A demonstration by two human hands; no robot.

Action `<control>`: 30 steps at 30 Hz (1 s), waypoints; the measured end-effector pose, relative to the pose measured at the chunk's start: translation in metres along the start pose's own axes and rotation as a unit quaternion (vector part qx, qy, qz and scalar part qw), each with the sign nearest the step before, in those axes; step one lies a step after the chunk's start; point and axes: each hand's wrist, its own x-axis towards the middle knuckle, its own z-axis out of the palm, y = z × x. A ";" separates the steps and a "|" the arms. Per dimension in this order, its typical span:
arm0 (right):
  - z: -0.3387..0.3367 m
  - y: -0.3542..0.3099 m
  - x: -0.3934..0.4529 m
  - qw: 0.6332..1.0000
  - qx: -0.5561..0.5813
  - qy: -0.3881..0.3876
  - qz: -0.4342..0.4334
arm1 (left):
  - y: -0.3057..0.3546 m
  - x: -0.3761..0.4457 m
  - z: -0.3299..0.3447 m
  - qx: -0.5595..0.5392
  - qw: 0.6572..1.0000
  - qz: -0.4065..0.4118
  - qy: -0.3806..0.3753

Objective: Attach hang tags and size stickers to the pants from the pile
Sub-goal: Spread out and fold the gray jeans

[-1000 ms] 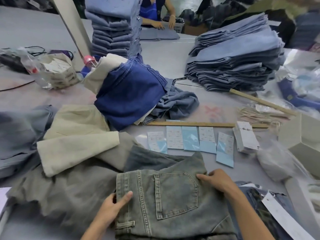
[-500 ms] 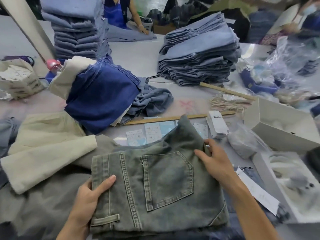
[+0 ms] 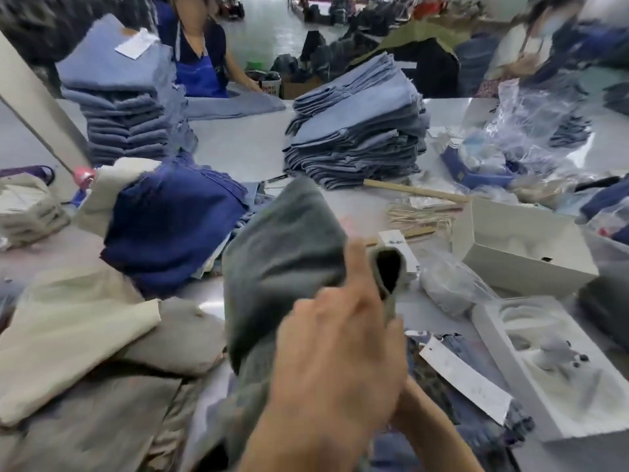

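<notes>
Grey-green jeans [image 3: 282,264] are gripped and lifted off the bench [image 3: 238,144] by the left hand [image 3: 340,356]; right hand [image 3: 418,400] mostly hidden behind it, grip cannot be told.

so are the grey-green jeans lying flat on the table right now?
No. The grey-green jeans are lifted and bunched above the table, held up by the left hand gripping the fabric.

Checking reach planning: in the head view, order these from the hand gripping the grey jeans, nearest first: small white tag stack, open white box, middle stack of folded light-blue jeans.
From the left hand, which grips the grey jeans:
1. Small white tag stack, just beyond the hand, slightly right.
2. Open white box, farther right on the table.
3. Middle stack of folded light-blue jeans, far across the table, straight ahead.
</notes>
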 end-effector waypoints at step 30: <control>-0.156 0.005 -0.011 0.954 -0.267 0.111 0.075 | -0.136 -0.129 0.186 -0.150 0.912 -0.380 0.033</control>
